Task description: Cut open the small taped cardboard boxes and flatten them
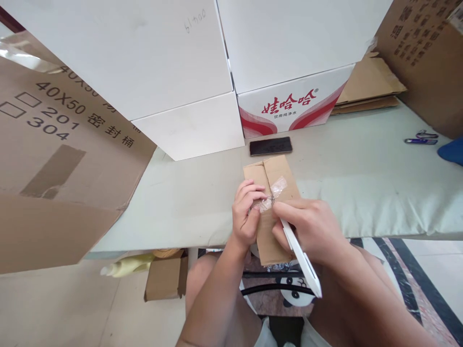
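Observation:
A small brown cardboard box lies across the edge of the covered surface and juts toward my knees. Clear tape crosses its seam. My left hand is closed over the box's left side, its curled fingers resting on the tape and the top. In my right hand is a white utility knife, its handle slanting back toward me. The knife's tip meets the seam beside the left fingertips; the blade itself shows only faintly there.
Beyond the box lies a black phone, before stacked white cartons. A large cardboard box stands left. Flattened cardboard and a blue-purple pen-like item are at right. A yellowish bottle lies on the floor.

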